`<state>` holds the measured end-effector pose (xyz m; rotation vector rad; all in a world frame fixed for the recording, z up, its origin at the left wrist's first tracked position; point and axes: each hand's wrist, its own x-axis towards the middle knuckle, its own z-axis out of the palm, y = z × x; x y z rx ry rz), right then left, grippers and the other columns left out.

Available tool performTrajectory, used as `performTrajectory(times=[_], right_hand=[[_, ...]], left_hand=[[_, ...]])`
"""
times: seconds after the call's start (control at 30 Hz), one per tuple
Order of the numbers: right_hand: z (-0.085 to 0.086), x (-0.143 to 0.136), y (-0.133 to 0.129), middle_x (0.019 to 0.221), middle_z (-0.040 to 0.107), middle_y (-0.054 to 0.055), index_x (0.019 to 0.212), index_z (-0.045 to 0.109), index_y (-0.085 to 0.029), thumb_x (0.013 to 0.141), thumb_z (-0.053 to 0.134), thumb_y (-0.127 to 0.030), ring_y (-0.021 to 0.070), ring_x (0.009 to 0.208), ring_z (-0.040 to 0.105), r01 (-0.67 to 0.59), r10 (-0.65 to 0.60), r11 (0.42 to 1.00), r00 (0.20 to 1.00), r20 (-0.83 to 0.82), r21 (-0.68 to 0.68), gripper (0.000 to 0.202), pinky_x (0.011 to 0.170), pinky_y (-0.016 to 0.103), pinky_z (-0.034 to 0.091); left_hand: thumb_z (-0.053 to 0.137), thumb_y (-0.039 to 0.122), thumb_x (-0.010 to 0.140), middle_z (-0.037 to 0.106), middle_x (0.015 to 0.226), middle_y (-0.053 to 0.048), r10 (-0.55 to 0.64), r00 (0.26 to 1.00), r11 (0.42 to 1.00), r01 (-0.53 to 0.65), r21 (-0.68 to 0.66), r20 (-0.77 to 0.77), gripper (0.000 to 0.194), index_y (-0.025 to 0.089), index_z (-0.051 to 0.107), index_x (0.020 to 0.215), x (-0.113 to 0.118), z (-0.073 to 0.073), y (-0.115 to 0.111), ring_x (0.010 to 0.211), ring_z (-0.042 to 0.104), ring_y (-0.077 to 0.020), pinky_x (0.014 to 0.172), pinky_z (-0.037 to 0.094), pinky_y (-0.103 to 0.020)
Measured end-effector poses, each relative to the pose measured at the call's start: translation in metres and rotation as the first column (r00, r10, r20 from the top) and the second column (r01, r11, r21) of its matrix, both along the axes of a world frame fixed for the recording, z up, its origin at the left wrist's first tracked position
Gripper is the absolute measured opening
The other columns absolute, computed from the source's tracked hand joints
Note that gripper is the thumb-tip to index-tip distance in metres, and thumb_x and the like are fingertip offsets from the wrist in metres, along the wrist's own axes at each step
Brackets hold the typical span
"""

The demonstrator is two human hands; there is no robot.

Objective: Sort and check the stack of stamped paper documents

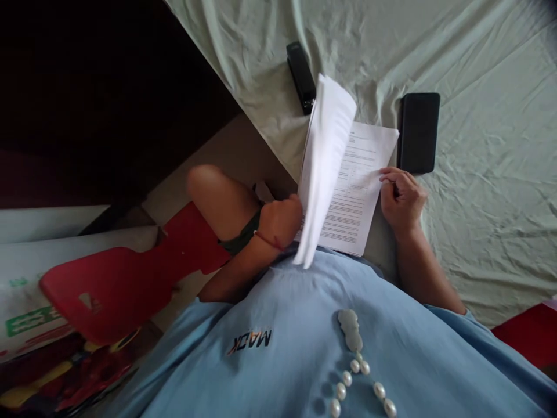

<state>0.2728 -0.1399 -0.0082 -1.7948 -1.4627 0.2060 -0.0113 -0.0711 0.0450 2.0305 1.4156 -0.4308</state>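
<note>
A stack of printed sheets (348,209) lies partly opened against my shirt front. Several of its pages (326,133) stand up in a bent, slightly blurred fold. My left hand (282,220) is closed at the stack's left edge, its fingertips partly hidden behind the raised pages. On the other side, my right hand (402,200) has curled fingers, with the fingertips at the right edge of the flat printed page. Beyond the raised pages lies a black stapler (301,75). A black, flat rectangular case or phone (419,132) rests just past my right hand.
A wrinkled pale green sheet (487,174) covers the surface under the papers, its edge running diagonally at left. A red plastic chair (126,284) stands at left near my bent knee (221,197). Something red (528,334) shows at far right.
</note>
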Motion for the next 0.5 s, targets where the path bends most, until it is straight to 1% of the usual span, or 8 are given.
performTrajectory(times=[0.07, 0.13, 0.17, 0.23, 0.33, 0.43, 0.5], right_hand=[[0.000, 0.001, 0.000, 0.105, 0.084, 0.006, 0.086, 0.069, -0.026, 0.093, 0.055, -0.019, 0.0244, 0.097, 0.080, 0.004, -0.004, 1.000, 1.000, -0.007, -0.004, 0.017, 0.092, 0.043, 0.063], [-0.001, 0.001, -0.001, 0.104, 0.083, 0.006, 0.086, 0.068, -0.026, 0.092, 0.056, -0.020, 0.0242, 0.095, 0.080, 0.009, -0.009, 1.000, 1.000, -0.015, -0.025, 0.015, 0.088, 0.041, 0.063], [-0.001, 0.002, -0.001, 0.103, 0.083, 0.006, 0.085, 0.068, -0.027, 0.092, 0.056, -0.021, 0.0240, 0.093, 0.079, 0.009, -0.010, 0.999, 1.000, -0.016, -0.036, 0.015, 0.085, 0.039, 0.062], [-0.002, 0.003, -0.001, 0.103, 0.083, 0.006, 0.086, 0.068, -0.027, 0.093, 0.056, -0.022, 0.0234, 0.091, 0.079, 0.009, -0.009, 0.999, 1.000, -0.014, -0.045, 0.014, 0.080, 0.037, 0.061], [-0.005, 0.003, -0.002, 0.098, 0.081, 0.005, 0.091, 0.070, -0.026, 0.097, 0.055, -0.026, 0.0220, 0.087, 0.076, 0.053, -0.053, 0.999, 0.999, 0.001, -0.007, 0.017, 0.078, 0.036, 0.059], [-0.008, 0.004, -0.004, 0.078, 0.072, 0.000, 0.097, 0.071, -0.026, 0.105, 0.053, -0.037, 0.0173, 0.065, 0.066, 0.155, -0.155, 0.988, 0.987, -0.043, -0.007, 0.022, 0.065, 0.033, 0.052], [-0.008, 0.005, -0.006, 0.066, 0.062, -0.004, 0.098, 0.070, -0.026, 0.109, 0.050, -0.046, 0.0149, 0.053, 0.056, 0.182, -0.185, 0.983, 0.975, -0.126, -0.036, 0.030, 0.057, 0.031, 0.045]], left_hand=[[0.034, 0.011, 0.105, 0.077, 0.098, -0.031, -0.088, 0.985, 0.995, 0.094, 0.039, -0.152, 0.041, 0.002, 0.072, 0.116, 0.006, 0.007, 0.002, 0.104, 0.079, -0.0484, 0.084, 0.059, -0.056], [0.029, 0.015, 0.108, 0.078, 0.099, -0.030, -0.149, 0.961, 0.986, 0.163, 0.042, -0.234, 0.045, 0.004, 0.072, 0.118, 0.006, 0.010, 0.004, 0.103, 0.079, -0.0462, 0.083, 0.060, -0.052], [0.030, 0.020, 0.109, 0.078, 0.100, -0.029, -0.164, 0.959, 0.984, 0.176, 0.034, -0.233, 0.046, 0.005, 0.072, 0.118, 0.005, 0.010, 0.006, 0.104, 0.080, -0.0452, 0.083, 0.060, -0.050], [0.029, 0.027, 0.112, 0.078, 0.104, -0.028, -0.173, 0.962, 0.982, 0.184, 0.035, -0.210, 0.049, 0.006, 0.072, 0.118, 0.001, 0.007, 0.009, 0.105, 0.079, -0.0437, 0.085, 0.059, -0.048], [0.027, 0.027, 0.113, 0.079, 0.106, -0.027, -0.155, 0.974, 0.986, 0.163, 0.036, -0.164, 0.050, 0.006, 0.072, 0.116, -0.004, -0.001, 0.011, 0.106, 0.079, -0.0410, 0.086, 0.055, -0.044], [0.030, 0.026, 0.112, 0.079, 0.102, -0.025, -0.106, 0.991, 0.994, 0.109, 0.031, -0.080, 0.046, 0.009, 0.072, 0.105, -0.008, -0.010, 0.009, 0.103, 0.079, -0.0369, 0.082, 0.052, -0.039], [0.033, 0.026, 0.111, 0.077, 0.093, -0.021, -0.052, 0.998, 0.998, 0.052, 0.029, 0.023, 0.041, 0.014, 0.067, 0.091, -0.011, -0.016, 0.008, 0.093, 0.078, -0.0325, 0.077, 0.048, -0.036]])
